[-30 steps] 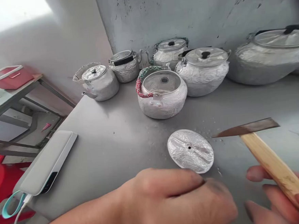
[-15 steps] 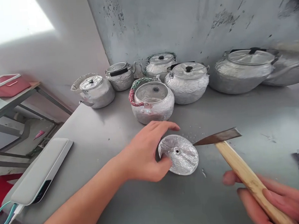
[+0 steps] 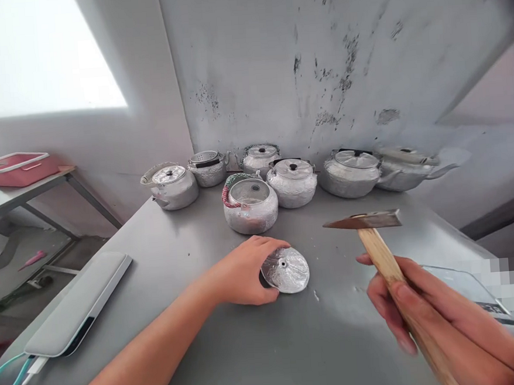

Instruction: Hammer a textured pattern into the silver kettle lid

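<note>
A round silver lid (image 3: 291, 272) with a small centre hole is gripped at its left edge by my left hand (image 3: 247, 270), thumb below and fingers above. My right hand (image 3: 437, 315) is wrapped round the wooden handle of a hammer (image 3: 380, 254), whose narrow metal head is raised to the right of the lid, not touching it. Behind the lid stands an open silver kettle (image 3: 252, 213) with a red and green wrapped handle.
Several lidded kettles, among them one at the left (image 3: 176, 189) and one at the right (image 3: 350, 174), line the wall. A grey power bank (image 3: 80, 304) with cables lies at the left edge. A phone-like device (image 3: 461, 286) is at the right. A pink basket (image 3: 20, 169) sits on a side table.
The view has tilted up and drawn back. The hammer head has moved away from the lid's right edge and up. The lid is tilted differently in my left hand.
</note>
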Motion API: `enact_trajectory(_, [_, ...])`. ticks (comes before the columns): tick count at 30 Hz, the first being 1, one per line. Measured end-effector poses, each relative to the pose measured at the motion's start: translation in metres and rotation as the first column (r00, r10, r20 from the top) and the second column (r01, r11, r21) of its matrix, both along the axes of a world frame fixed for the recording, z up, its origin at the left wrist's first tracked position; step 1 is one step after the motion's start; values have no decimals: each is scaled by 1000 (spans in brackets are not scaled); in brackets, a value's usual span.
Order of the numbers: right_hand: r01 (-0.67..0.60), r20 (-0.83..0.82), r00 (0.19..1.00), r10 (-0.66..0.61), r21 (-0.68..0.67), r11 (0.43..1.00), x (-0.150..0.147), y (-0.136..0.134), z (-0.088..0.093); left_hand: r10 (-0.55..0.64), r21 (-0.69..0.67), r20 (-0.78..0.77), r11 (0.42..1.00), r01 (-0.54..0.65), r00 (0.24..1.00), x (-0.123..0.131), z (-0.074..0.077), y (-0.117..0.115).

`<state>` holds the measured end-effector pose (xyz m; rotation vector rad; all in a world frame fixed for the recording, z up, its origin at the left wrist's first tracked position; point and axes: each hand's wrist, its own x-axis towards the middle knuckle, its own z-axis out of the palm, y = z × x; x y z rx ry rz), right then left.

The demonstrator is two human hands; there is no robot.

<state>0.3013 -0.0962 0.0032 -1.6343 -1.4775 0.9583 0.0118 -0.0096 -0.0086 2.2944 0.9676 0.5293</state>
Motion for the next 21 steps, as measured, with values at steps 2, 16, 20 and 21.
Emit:
enact_trajectory(2, [-82, 216, 974, 70, 48, 995, 9, 1, 12, 12, 27, -9, 1000, -12, 1000, 2, -1, -1])
enact_trajectory(16, [-245, 785, 608, 119, 43, 969, -48, 68, 47, 185, 216, -98, 963, -161, 978, 12, -21, -4])
enact_trajectory(20, [-140, 847, 525, 89, -17, 990, -59, 88, 31, 188, 196, -88, 966, -168, 978, 10, -19, -4])
enact_trajectory(21, [-128, 858, 505, 92, -30, 991, -60, 90, 28, 190, 187, -83, 967, -172, 978, 9, -18, -4])
